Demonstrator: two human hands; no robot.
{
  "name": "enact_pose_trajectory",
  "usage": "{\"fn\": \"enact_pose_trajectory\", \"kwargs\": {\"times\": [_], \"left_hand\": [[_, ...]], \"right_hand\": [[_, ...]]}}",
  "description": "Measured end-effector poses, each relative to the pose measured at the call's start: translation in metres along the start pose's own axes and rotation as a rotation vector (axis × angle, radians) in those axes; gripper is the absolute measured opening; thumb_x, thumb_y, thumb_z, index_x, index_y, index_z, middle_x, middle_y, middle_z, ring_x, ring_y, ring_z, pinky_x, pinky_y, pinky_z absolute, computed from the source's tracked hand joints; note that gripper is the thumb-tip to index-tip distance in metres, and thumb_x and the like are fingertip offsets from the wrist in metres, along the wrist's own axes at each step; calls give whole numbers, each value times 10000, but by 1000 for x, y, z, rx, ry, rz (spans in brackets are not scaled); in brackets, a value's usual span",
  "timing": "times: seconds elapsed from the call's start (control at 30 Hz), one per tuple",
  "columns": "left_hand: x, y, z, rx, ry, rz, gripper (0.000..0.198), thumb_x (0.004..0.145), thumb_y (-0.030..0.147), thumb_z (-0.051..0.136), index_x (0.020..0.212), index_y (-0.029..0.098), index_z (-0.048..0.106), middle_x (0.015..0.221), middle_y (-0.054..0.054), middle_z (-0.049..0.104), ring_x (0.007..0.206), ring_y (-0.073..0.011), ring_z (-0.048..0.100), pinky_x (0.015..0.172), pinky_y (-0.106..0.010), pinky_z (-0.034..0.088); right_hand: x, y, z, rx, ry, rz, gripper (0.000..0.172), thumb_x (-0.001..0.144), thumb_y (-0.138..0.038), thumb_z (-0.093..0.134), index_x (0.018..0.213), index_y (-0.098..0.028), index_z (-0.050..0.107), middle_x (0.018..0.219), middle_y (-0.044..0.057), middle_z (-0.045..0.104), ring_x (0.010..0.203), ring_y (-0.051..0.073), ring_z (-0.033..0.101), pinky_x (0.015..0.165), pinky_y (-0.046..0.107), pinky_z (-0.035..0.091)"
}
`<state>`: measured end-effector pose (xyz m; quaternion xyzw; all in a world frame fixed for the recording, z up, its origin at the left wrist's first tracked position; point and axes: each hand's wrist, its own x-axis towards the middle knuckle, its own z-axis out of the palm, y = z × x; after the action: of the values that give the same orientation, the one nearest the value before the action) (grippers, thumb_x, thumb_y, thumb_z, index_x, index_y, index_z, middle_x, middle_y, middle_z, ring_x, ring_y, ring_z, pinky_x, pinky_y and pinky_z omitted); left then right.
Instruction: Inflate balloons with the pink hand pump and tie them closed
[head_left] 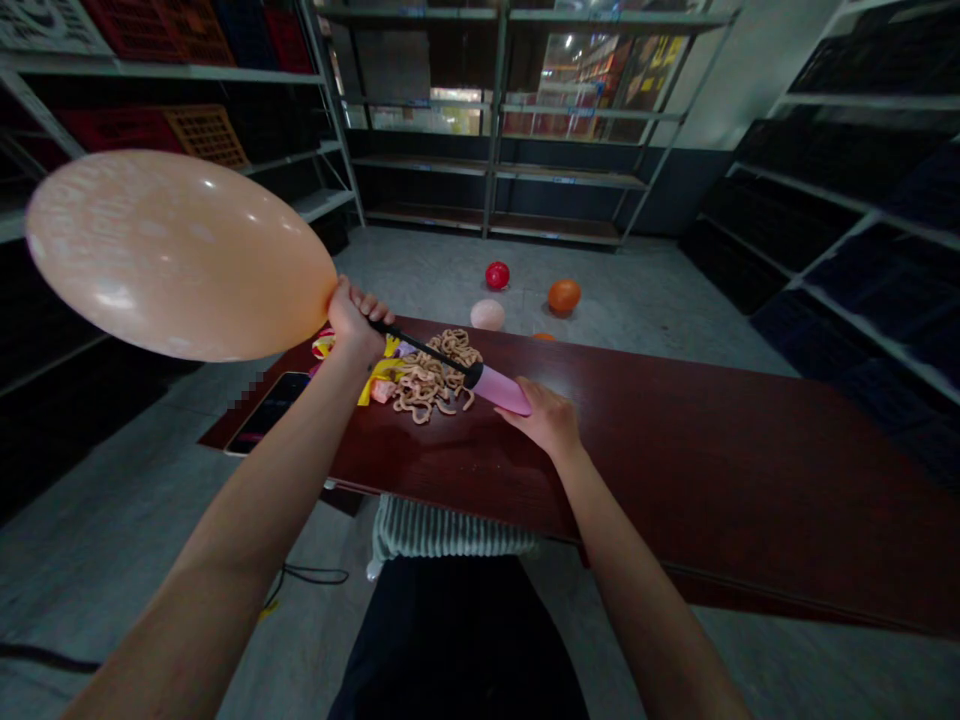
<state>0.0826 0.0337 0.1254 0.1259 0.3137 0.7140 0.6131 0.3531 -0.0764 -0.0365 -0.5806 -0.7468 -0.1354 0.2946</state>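
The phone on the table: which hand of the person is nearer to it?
Left. The left hand has its grip at the neck of the peach balloon, up and right of the phone in view; the right hand, on the pink pump, is farther right.

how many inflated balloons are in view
5: peach balloon at the left hand; red balloon, orange balloon, pale balloon on the floor; orange sliver, likely a balloon, behind the table. Others may be hidden.

The balloon is peach, pale-printed; the pump pink and black.
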Motion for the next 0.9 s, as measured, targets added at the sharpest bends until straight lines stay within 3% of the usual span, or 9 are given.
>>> {"fn": "enact_pose_trajectory", "kwargs": {"times": [0.2, 0.4, 0.53, 0.63, 0.9], "left_hand": [[-4, -28, 53, 31, -121, 103, 553, 1012, 456, 488, 592, 202, 235, 418, 62, 210, 325, -74, 204, 374, -246, 195], [-11, -96, 85, 126, -225, 46, 531, 1019, 422, 472, 575, 214, 267, 403, 59, 214, 314, -84, 204, 361, -266, 175], [-27, -145, 84, 188, -218, -40, 519, 992, 376, 510, 569, 215, 258, 391, 72, 228, 280, -76, 218, 339, -251, 155], [-33, -160, 78, 190, -214, -60, 501, 990, 354, 500, 574, 215, 257, 386, 75, 236, 268, -74, 222, 329, -240, 162], [-21, -134, 43, 140, -133, -103, 453, 972, 277, 469, 590, 214, 234, 406, 79, 233, 288, -86, 245, 354, -242, 214]], "right_hand": [[1, 5, 0, 70, 59, 119, 457, 864, -534, 668, 1143, -173, 659, 958, 83, 765, 819, 225, 724, 676, 301, 484], [1, 10, 2, 93, 117, 248, 430, 881, -538, 634, 1117, -180, 655, 900, 84, 764, 768, 235, 722, 642, 298, 469], [2, 11, 5, 81, 114, 340, 451, 878, -563, 621, 1129, -189, 651, 889, 78, 766, 740, 242, 721, 606, 297, 444], [3, 12, 5, 69, 113, 369, 463, 855, -568, 647, 1126, -193, 650, 906, 71, 769, 731, 243, 723, 593, 295, 432], [4, 9, 4, 63, 66, 208, 468, 864, -574, 659, 1154, -207, 658, 946, 56, 767, 805, 210, 717, 634, 270, 420]]}}
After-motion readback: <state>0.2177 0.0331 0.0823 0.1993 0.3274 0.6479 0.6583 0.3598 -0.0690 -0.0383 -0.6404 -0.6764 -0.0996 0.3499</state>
